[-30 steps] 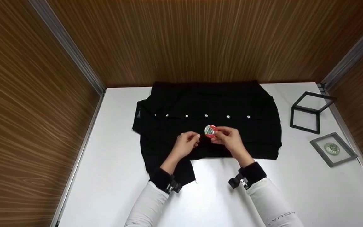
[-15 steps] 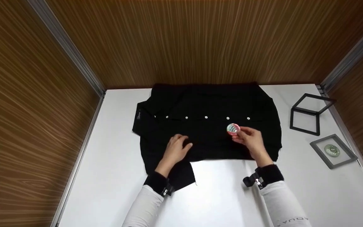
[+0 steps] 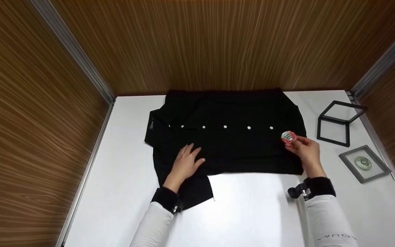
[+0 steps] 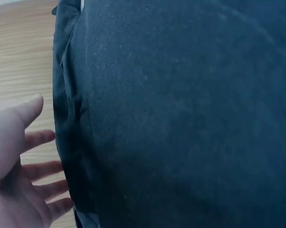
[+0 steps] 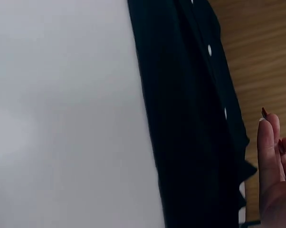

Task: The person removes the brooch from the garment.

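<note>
A black button-up shirt (image 3: 238,151) lies flat, with a row of white buttons across it. Over its left part is my left hand (image 3: 184,165), fingers spread and holding nothing; whether they touch the cloth is hard to tell. In the left wrist view that hand (image 4: 19,166) shows stretched fingers beside the dark fabric. My right hand (image 3: 306,151) pinches a round button badge (image 3: 288,137), red with a white and green pattern, above the shirt's right edge. The right wrist view shows only the badge's thin edge (image 5: 264,112) between thumb and fingers.
To the right of the shirt, a black hinged display frame (image 3: 334,120) stands unfolded on the white table (image 3: 245,212). Nearer lies a grey frame (image 3: 351,168) holding a green round badge (image 3: 363,163). Wood-patterned panels (image 3: 197,44) enclose the back and sides.
My right hand has carried the badge rightward, from the shirt's middle to its right edge. My left hand has moved slightly left and its fingers have spread out.
</note>
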`<state>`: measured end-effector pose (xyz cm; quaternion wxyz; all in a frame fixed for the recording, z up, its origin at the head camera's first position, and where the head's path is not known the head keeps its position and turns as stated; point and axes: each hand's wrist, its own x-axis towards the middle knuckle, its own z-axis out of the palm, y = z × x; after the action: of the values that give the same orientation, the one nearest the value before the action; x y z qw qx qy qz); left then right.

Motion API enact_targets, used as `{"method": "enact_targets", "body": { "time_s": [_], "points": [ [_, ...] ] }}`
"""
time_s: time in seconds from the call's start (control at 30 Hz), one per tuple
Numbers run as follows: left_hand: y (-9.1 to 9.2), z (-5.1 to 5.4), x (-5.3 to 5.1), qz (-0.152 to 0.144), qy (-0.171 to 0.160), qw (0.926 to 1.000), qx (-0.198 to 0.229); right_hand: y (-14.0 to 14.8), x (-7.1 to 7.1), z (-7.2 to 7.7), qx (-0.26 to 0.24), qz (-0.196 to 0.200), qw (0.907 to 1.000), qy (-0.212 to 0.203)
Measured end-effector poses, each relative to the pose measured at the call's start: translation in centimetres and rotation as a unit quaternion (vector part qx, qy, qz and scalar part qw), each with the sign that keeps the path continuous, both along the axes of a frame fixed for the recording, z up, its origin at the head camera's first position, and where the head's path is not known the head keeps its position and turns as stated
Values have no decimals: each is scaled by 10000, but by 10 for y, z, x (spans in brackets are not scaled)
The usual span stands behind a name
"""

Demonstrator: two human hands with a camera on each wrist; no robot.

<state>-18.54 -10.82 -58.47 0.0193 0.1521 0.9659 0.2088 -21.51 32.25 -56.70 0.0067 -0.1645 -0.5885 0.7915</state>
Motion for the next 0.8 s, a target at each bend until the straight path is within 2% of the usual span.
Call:
{"method": "enact_targets", "body": {
  "time_s": [0.17,0.3,0.43,0.53,0.63,0.8],
  "points": [
    [0,2,1,-145,62,9995,-287,30,-3,7,-467,-347,9980,-266],
    [1,3,2,-157,89,9986,-491,53,-7,9,-1079,-687,9907,-460],
    [1,5,4,-164,175,9976,-645,74,-10,12,-1792,-1188,9743,-673],
    [1,5,6,-175,257,9971,-698,87,-11,14,-2134,-1486,9619,-845],
    [1,4,7,-179,282,9971,-685,97,-14,16,-2243,-1770,9515,-1142],
    [2,5,9,-191,223,9976,-635,106,-17,17,-2125,-2207,9372,-1670]
  ]
}}
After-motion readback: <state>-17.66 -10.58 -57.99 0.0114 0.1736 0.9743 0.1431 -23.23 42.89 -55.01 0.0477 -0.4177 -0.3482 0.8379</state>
